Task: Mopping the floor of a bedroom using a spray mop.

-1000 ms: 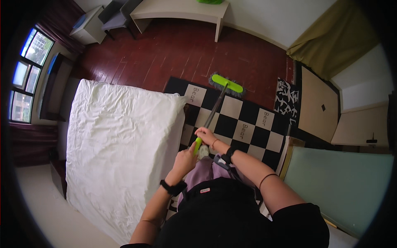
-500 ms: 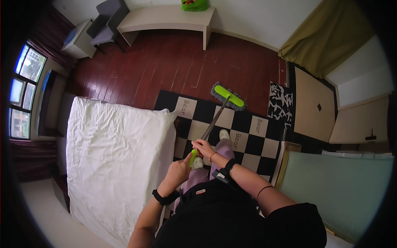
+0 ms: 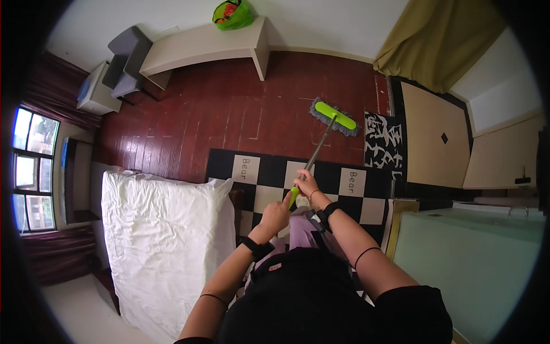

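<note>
Both my hands are closed around the handle of a mop (image 3: pixel 336 116), which has a bright green head plate, a grey shaggy fringe and a metal pole. My left hand (image 3: pixel 275 215) grips the green end of the handle, near my body. Farther up the pole, my right hand (image 3: pixel 307 184) is wrapped around it. The mop head lies on the dark red wooden floor (image 3: pixel 229 97), beyond the far edge of a black and white checkered mat (image 3: pixel 268 198). Parts of my shoes show below the hands.
A bed with a white sheet (image 3: pixel 163 246) stands on the left. At the far wall are a pale desk (image 3: pixel 200 54) with a green bag (image 3: pixel 234 17) and a grey chair (image 3: pixel 130 63). An olive curtain (image 3: pixel 435 40) hangs far right, near a black lettered mat (image 3: pixel 382 143).
The mop head has slid forward and right, off the checkered mat's edge onto the red floor. Both hands have moved forward and right with the pole, and the view has shifted.
</note>
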A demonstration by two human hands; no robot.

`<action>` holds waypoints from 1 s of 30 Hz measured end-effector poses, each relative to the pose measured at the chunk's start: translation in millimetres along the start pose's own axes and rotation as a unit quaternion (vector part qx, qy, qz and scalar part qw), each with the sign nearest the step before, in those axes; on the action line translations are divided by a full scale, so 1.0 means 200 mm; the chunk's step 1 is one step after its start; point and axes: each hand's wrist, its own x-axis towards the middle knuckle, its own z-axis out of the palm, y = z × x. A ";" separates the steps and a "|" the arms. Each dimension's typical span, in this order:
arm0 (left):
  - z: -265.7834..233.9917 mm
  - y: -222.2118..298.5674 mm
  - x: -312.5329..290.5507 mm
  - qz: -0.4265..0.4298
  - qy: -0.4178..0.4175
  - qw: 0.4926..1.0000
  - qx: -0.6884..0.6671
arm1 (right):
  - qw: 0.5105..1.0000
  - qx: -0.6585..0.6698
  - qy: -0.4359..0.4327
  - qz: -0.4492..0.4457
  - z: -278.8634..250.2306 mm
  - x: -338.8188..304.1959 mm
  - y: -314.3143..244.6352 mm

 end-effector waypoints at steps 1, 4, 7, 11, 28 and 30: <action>-0.02 0.02 0.04 0.003 -0.001 1.000 -0.006 | 1.000 0.001 0.003 0.022 -0.04 0.04 -0.02; -0.13 0.11 0.08 -0.007 -0.029 0.999 0.032 | 0.998 0.022 -0.001 0.058 -0.11 0.11 -0.06; -0.31 0.23 0.00 -0.044 -0.058 0.996 0.057 | 0.986 0.058 -0.077 0.139 -0.16 0.13 -0.10; -0.52 0.30 -0.16 -0.101 -0.060 0.990 0.081 | 0.970 0.043 -0.131 0.202 -0.04 0.13 -0.09; -0.55 0.33 -0.22 -0.255 -0.004 0.966 0.028 | 0.920 -0.055 -0.349 0.167 0.59 -0.06 -0.33; -0.50 0.27 -0.08 -0.248 0.003 0.969 0.014 | 0.947 -0.080 -0.299 0.092 0.54 0.00 -0.30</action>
